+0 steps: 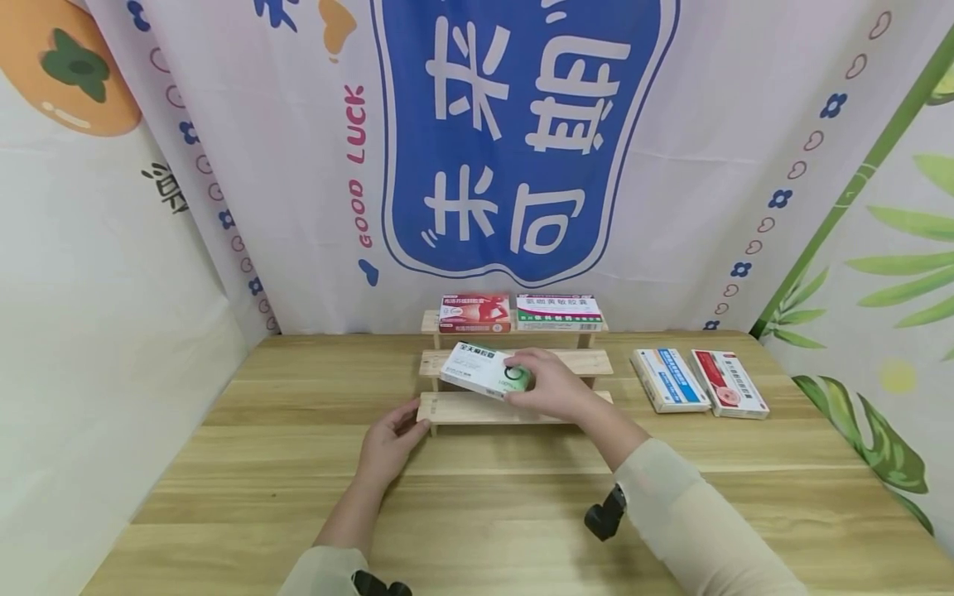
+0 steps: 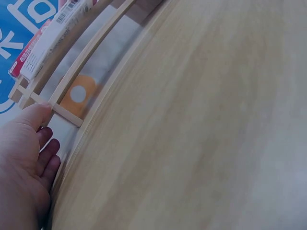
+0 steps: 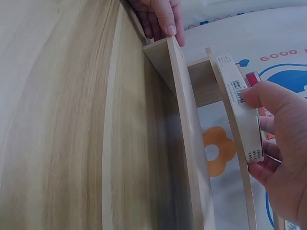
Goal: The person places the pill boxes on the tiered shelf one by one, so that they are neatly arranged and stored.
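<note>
A white and green medicine box (image 1: 484, 370) is in my right hand (image 1: 550, 385), thumb on one side and fingers on the other. It is tilted at the middle step of the three-tier wooden rack (image 1: 514, 409); in the right wrist view, the box (image 3: 242, 110) lies along that step, but whether it bears on it I cannot tell. At the rack's left end my left hand (image 1: 389, 441) grips the corner of the lowest step, its thumb (image 3: 164, 17) at the front edge. A red medicine box (image 1: 474, 313) and a white, pink and green one (image 1: 559, 312) stand side by side on the top step.
Right of the rack, a blue and white medicine box (image 1: 671, 381) and a red and white one (image 1: 729, 383) lie on the wooden table (image 1: 298, 463). A printed cloth (image 1: 313, 207) hangs behind the table, with more at both sides.
</note>
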`<act>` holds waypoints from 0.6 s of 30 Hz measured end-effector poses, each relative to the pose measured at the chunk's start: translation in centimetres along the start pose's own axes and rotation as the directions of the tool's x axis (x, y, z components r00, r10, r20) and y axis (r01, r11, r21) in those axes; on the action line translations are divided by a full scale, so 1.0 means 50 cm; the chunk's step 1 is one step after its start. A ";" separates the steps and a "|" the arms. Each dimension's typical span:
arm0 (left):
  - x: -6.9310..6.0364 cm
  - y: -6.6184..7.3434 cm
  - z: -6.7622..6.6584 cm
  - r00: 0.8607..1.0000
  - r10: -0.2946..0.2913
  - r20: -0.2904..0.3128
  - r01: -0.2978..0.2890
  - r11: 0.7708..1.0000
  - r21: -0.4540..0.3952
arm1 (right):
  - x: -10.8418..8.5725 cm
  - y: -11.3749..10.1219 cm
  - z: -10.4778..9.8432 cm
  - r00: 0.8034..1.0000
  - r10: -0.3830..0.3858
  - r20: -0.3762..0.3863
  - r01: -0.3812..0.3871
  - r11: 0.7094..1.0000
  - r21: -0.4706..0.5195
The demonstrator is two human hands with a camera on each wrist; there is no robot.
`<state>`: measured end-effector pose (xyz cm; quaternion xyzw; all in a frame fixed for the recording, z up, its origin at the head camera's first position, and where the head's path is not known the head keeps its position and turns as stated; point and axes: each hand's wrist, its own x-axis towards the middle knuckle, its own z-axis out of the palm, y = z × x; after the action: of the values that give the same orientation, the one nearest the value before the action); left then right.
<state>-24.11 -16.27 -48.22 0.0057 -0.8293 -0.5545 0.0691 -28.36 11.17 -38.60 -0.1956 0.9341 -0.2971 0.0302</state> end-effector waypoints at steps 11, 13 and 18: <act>-0.001 -0.001 -0.001 1.000 -0.006 0.004 0.006 1.000 0.007 | 0.007 0.016 0.010 0.991 0.063 -0.117 -0.054 0.996 0.078; -0.002 -0.001 -0.001 1.000 0.009 -0.003 -0.009 1.000 0.013 | 0.008 0.016 0.013 0.988 0.070 -0.135 -0.059 0.995 0.086; -0.004 0.000 0.001 1.000 0.023 -0.018 -0.023 0.999 0.032 | 0.013 0.009 0.022 0.982 0.076 -0.174 -0.060 0.994 0.093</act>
<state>-23.91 -16.20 -48.25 0.0023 -0.8373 -0.5405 0.0827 -28.91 10.67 -39.72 -0.1346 0.9253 -0.3527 -0.0345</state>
